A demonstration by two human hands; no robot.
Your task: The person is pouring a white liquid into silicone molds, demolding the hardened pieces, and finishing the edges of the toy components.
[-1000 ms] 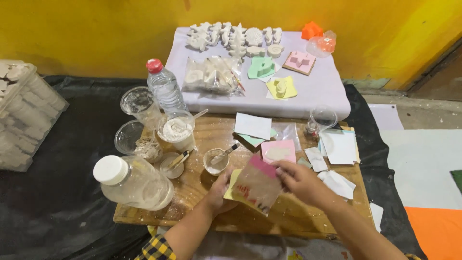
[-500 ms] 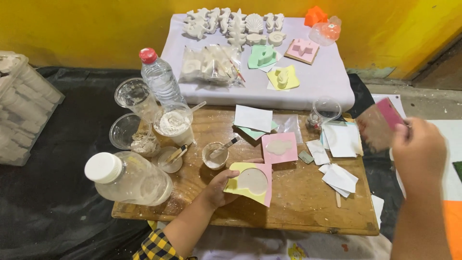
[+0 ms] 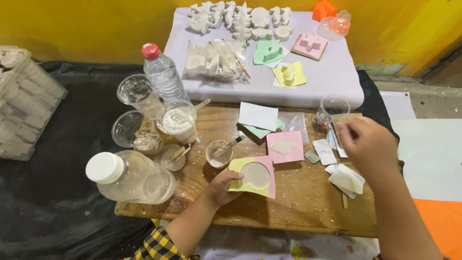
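Note:
My left hand (image 3: 220, 187) grips the near-left corner of a yellow and pink square mould (image 3: 255, 176) that lies on the wooden board (image 3: 298, 207) with a round fill of white plaster in it. My right hand (image 3: 368, 144) hovers at the board's right side over a pile of white cards and papers (image 3: 344, 177), fingers pinched on a tan card (image 3: 346, 117). A pink mould (image 3: 285, 147) filled with plaster lies just behind the yellow one. Left of it stands a small cup with a spatula (image 3: 219, 154).
A cup of white powder (image 3: 177, 123), clear cups (image 3: 135, 91), a water bottle (image 3: 163, 77) and a big white-lidded jar (image 3: 130, 175) on its side crowd the board's left. Behind, a white table (image 3: 332, 82) carries plaster figures and coloured moulds. A basket (image 3: 21, 101) sits left.
My right hand carried the tan card from over the mould out to the right, then came back down over the paper pile. My left hand stayed on the yellow mould.

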